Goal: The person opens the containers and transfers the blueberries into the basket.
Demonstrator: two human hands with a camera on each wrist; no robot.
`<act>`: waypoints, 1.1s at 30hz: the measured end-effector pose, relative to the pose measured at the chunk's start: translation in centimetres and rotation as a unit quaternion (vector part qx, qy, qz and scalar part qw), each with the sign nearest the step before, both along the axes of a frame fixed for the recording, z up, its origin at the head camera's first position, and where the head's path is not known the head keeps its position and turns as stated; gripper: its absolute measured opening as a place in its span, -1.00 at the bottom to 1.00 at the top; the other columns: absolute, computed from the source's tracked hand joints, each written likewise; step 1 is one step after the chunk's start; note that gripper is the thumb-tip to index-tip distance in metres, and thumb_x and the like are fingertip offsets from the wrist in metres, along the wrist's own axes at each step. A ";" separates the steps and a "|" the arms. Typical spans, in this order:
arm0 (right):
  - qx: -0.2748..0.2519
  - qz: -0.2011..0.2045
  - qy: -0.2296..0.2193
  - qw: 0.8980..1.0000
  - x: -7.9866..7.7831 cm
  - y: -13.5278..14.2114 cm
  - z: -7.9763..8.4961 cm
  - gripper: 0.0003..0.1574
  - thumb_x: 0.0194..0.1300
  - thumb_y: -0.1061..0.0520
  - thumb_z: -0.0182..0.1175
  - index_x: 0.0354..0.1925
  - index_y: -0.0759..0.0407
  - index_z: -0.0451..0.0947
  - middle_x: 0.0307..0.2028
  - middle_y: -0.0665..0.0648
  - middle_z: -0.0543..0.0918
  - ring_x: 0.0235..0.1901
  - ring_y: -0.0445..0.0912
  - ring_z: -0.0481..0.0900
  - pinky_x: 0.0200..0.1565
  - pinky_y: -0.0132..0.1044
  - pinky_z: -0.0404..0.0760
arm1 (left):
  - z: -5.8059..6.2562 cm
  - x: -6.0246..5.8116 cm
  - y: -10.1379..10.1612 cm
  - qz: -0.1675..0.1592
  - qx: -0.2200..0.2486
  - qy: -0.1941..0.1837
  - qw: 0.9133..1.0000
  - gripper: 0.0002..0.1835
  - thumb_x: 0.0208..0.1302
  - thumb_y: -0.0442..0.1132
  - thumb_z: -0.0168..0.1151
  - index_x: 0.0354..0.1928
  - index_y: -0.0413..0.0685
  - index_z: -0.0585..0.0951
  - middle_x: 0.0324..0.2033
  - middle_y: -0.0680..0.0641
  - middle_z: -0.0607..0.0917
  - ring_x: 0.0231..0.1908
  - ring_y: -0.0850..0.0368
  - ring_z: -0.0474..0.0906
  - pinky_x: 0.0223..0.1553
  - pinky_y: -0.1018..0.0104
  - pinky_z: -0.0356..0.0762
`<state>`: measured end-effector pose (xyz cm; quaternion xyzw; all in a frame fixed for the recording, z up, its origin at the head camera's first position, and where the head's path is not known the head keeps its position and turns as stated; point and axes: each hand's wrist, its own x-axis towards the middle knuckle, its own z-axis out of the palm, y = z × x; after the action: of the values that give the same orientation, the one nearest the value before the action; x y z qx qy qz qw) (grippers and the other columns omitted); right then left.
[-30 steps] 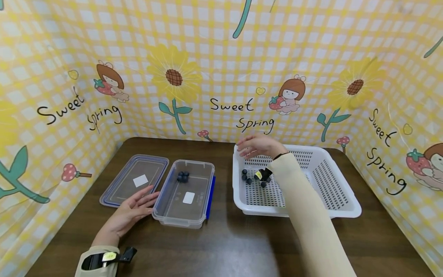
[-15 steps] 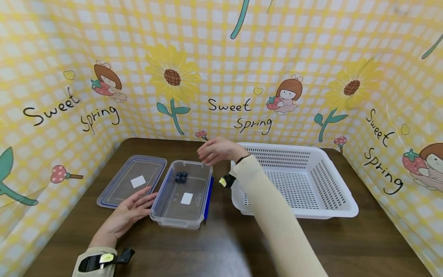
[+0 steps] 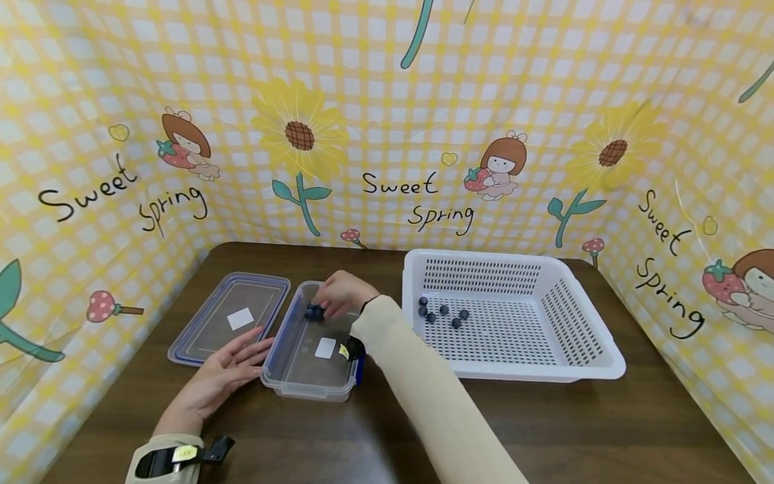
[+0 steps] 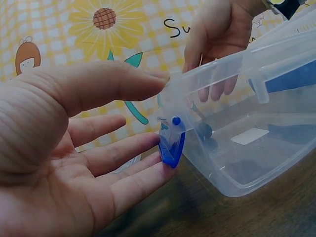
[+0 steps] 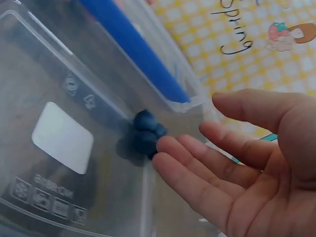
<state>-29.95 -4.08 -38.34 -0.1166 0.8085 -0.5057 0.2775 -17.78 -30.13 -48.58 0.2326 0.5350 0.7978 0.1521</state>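
Observation:
A clear plastic food container with blue side latches stands left of centre. Several blueberries lie clustered near its far left corner. My right hand reaches down inside the container. In the right wrist view its fingertips are right beside the blueberries; the fingers look relaxed, the thumb stands apart, and nothing shows in the palm. At the container's left side is my left hand. The left wrist view has its straight thumb against the rim corner and its extended fingers touching a blue latch.
A white perforated basket stands on the right, with several more blueberries on the left part of its floor. The container's blue-edged lid lies flat at the left. Patterned cloth surrounds the dark wooden table.
My right hand has moved left from over the basket, across the gap, and down into the container. My left hand has stayed at the container's side.

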 end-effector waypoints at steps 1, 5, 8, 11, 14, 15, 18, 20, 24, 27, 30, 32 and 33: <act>0.005 -0.011 0.001 1.000 0.1 -0.2 -0.2 -0.75 0.32 0.28 0.25 -0.09 0.44 0.61 -0.06 0.47 0.63 -0.10 0.30 0.67 -0.05 0.03 0.66 | 0.0 0.0 0.0 0.001 -0.001 0.000 1.000 -0.31 0.37 -0.66 -0.06 0.42 0.12 0.36 0.24 0.05 0.57 0.23 0.20 0.48 0.11 0.31 0.52; 0.032 -0.033 0.004 0.999 0.5 -1.0 -0.9 -0.67 0.34 0.26 0.25 0.00 0.47 0.56 -0.04 0.46 0.63 -0.09 0.25 0.68 -0.05 -0.02 0.67 | 0.0 0.1 0.0 0.003 -0.004 0.002 1.000 -0.30 0.37 -0.67 -0.05 0.41 0.15 0.37 0.24 0.04 0.57 0.23 0.20 0.48 0.11 0.31 0.52; 0.044 -0.041 0.000 0.998 0.6 -1.5 -1.5 -0.58 0.36 0.23 0.22 0.11 0.47 0.51 -0.01 0.44 0.62 -0.07 0.22 0.69 -0.05 -0.07 0.67 | 0.0 0.2 -0.1 0.003 -0.003 0.003 1.000 -0.30 0.36 -0.67 -0.05 0.41 0.14 0.37 0.24 0.04 0.57 0.23 0.20 0.48 0.10 0.31 0.53; 0.035 -0.049 -0.021 0.998 0.6 -1.9 -2.0 -0.51 0.39 0.22 0.17 0.19 0.49 0.44 0.02 0.44 0.58 -0.06 0.23 0.68 -0.04 -0.08 0.67 | 0.0 0.2 -0.1 0.004 -0.004 0.004 1.000 -0.30 0.37 -0.67 -0.06 0.43 0.11 0.35 0.24 0.04 0.57 0.23 0.20 0.48 0.10 0.31 0.53; 0.010 -0.062 -0.041 0.997 0.6 -2.2 -2.5 -0.47 0.41 0.23 0.12 0.24 0.51 0.37 0.11 0.44 0.51 -0.04 0.25 0.66 -0.02 -0.05 0.66 | 0.0 0.2 -0.1 0.006 -0.008 0.005 1.000 -0.30 0.37 -0.66 -0.06 0.43 0.11 0.34 0.24 0.05 0.56 0.23 0.21 0.48 0.10 0.32 0.52; 0.003 -0.066 -0.046 0.997 0.6 -2.3 -2.7 -0.47 0.41 0.23 0.11 0.25 0.50 0.36 0.14 0.44 0.49 -0.04 0.24 0.66 -0.02 -0.05 0.65 | 0.1 0.2 -0.1 0.006 -0.009 0.005 1.000 -0.31 0.37 -0.66 -0.06 0.42 0.12 0.35 0.24 0.05 0.56 0.23 0.21 0.48 0.10 0.32 0.52; -0.023 -0.083 -0.059 0.995 0.5 -2.5 -3.3 -0.52 0.40 0.26 0.10 0.20 0.50 0.39 0.14 0.42 0.50 -0.05 0.24 0.68 -0.05 -0.05 0.67 | 0.1 0.2 -0.1 0.005 -0.009 0.007 1.000 -0.31 0.37 -0.66 -0.06 0.39 0.18 0.39 0.23 0.06 0.57 0.23 0.21 0.48 0.10 0.32 0.52; -0.038 -0.092 -0.070 0.993 0.5 -2.6 -3.6 -0.65 0.38 0.28 0.10 0.06 0.48 0.47 0.03 0.40 0.55 -0.05 0.24 0.68 -0.05 -0.05 0.67 | 0.2 0.1 -0.1 0.004 -0.008 0.007 1.000 -0.31 0.37 -0.66 -0.06 0.38 0.18 0.39 0.23 0.06 0.57 0.23 0.21 0.48 0.10 0.32 0.53; -0.077 -0.117 -0.102 0.985 0.5 -2.6 -4.1 -0.91 0.34 0.34 0.12 -0.22 0.41 0.48 -0.26 0.32 0.55 -0.03 0.24 0.67 -0.02 -0.04 0.65 | 0.2 0.1 -0.1 0.004 -0.009 0.004 1.000 -0.31 0.37 -0.66 -0.05 0.37 0.20 0.40 0.23 0.07 0.57 0.22 0.22 0.49 0.10 0.32 0.53; -0.099 -0.131 -0.116 0.980 0.4 -2.7 -4.5 -0.95 0.31 0.38 0.13 -0.28 0.43 0.50 -0.33 0.30 0.57 -0.01 0.24 0.66 0.01 -0.06 0.64 | 0.2 0.1 -0.1 0.002 -0.007 0.003 1.000 -0.30 0.36 -0.66 -0.05 0.35 0.24 0.42 0.23 0.06 0.57 0.22 0.21 0.49 0.10 0.32 0.53; -0.117 -0.140 -0.123 0.975 0.4 -2.9 -5.0 -0.92 0.25 0.45 0.16 -0.28 0.51 0.55 -0.32 0.35 0.65 -0.04 0.21 0.68 0.02 -0.06 0.63 | 0.2 0.1 -0.1 0.000 -0.003 0.003 1.000 -0.30 0.36 -0.67 -0.06 0.34 0.24 0.43 0.23 0.06 0.57 0.22 0.21 0.49 0.10 0.32 0.53; -0.126 -0.144 -0.126 0.973 0.3 -3.0 -5.3 -0.88 0.21 0.48 0.18 -0.25 0.55 0.58 -0.35 0.35 0.67 -0.12 0.18 0.70 0.02 -0.06 0.63 | 0.2 0.0 0.0 -0.001 -0.001 0.005 1.000 -0.30 0.36 -0.67 -0.06 0.35 0.24 0.43 0.23 0.05 0.57 0.22 0.21 0.49 0.10 0.32 0.53; -0.129 -0.146 -0.126 0.973 0.2 -3.1 -5.4 -0.85 0.19 0.49 0.18 -0.23 0.57 0.59 -0.37 0.34 0.67 -0.16 0.16 0.71 0.02 -0.06 0.63 | 0.2 0.0 0.1 -0.002 -0.001 0.006 1.000 -0.30 0.36 -0.67 -0.06 0.35 0.23 0.43 0.23 0.05 0.57 0.22 0.21 0.49 0.10 0.32 0.53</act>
<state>-29.73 -7.15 -43.74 0.0323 0.7031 -0.6515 0.2831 -17.74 -30.08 -48.38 0.2382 0.5360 0.7958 0.1504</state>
